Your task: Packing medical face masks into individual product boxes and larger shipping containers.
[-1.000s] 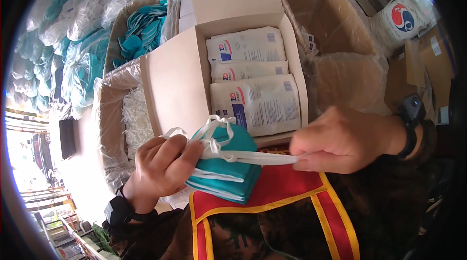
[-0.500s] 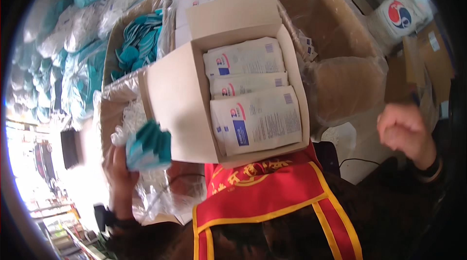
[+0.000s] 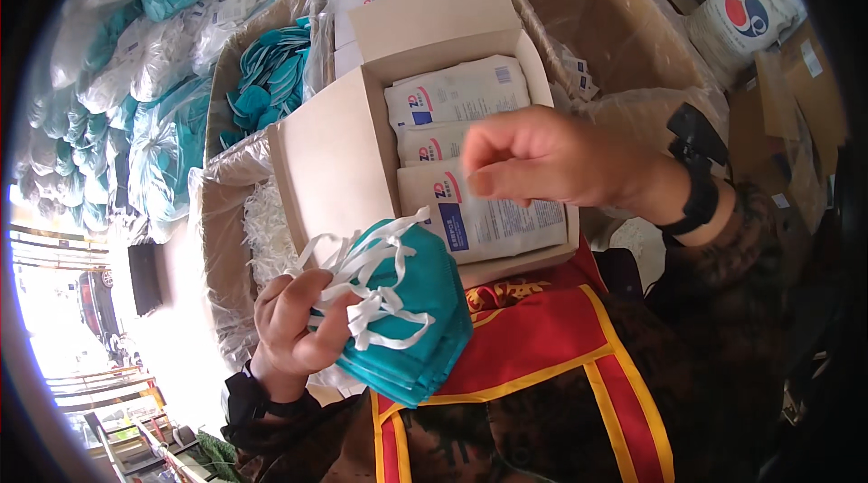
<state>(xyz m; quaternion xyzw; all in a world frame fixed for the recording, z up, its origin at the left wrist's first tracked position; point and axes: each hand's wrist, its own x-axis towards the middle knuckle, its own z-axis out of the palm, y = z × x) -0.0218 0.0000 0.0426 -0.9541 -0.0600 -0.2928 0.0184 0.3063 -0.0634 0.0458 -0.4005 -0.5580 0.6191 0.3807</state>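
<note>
- The left hand point(image 3: 303, 325) is clamped on a stack of teal masks point(image 3: 425, 289), thumb and fingers gripping the edge nearest the palm.
- The stack reaches out to the right of that hand, tilted, with its layered edges showing toward the wearer.
- White straps point(image 3: 369, 309) lie loosely looped and tangled over the top of the stack, just beside the left hand's fingertips.
- The right hand point(image 3: 542, 162) is apart from the masks, up and to the right of the left hand; its fingers are curled in, with the thumb close to the forefinger.
- Beneath the right hand in view sits an open cardboard box point(image 3: 330, 167) with three white packets point(image 3: 506, 228) showing; whether the hand touches them cannot be told.
- Beyond the left hand, a plastic-lined carton point(image 3: 226, 257) holds white strips point(image 3: 268, 225).
- Farther beyond the left hand, loose teal masks point(image 3: 271, 76) fill another carton.
- Beyond the right hand stands a large lined carton point(image 3: 606, 22), with a white sack point(image 3: 746, 13) to its right.
- Nearer the wearer than the right hand, a red apron point(image 3: 533, 334) with yellow edging covers the chest.
</note>
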